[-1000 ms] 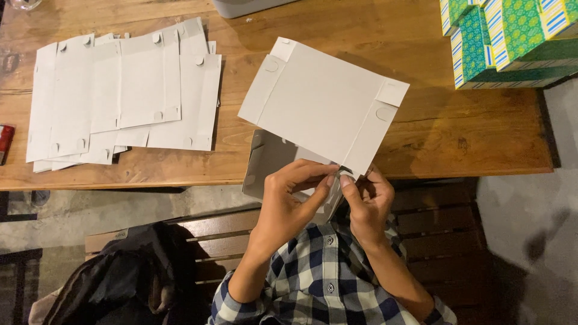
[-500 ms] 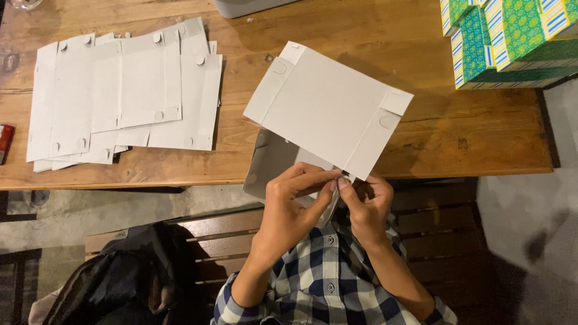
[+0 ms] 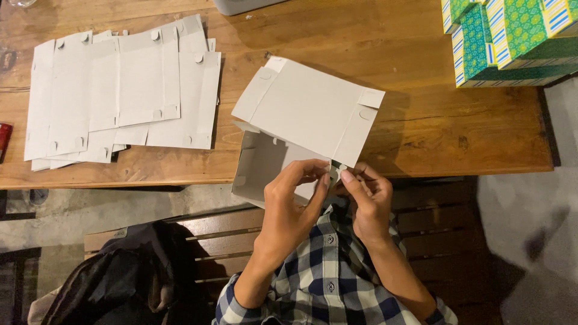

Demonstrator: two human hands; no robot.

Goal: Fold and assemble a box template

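From the head view, a stack of flat white cardboard blanks (image 3: pixel 120 96) lay at ten o'clock on the wooden desk (image 3: pixel 421 120), green patterned boxes (image 3: pixel 512 39) at two o'clock. Over the desk's near edge, the left hand (image 3: pixel 295 201) and right hand (image 3: pixel 367 198) both pinched a half-folded white box blank (image 3: pixel 307 114) at its lower corner, fingers narrow.

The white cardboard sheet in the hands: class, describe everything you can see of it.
The cardboard sheet is white, flat-cut card with fold lines, side flaps and small round tabs. It is partly folded, tilted up over the edge of the wooden table. The left hand and right hand pinch its near corner.
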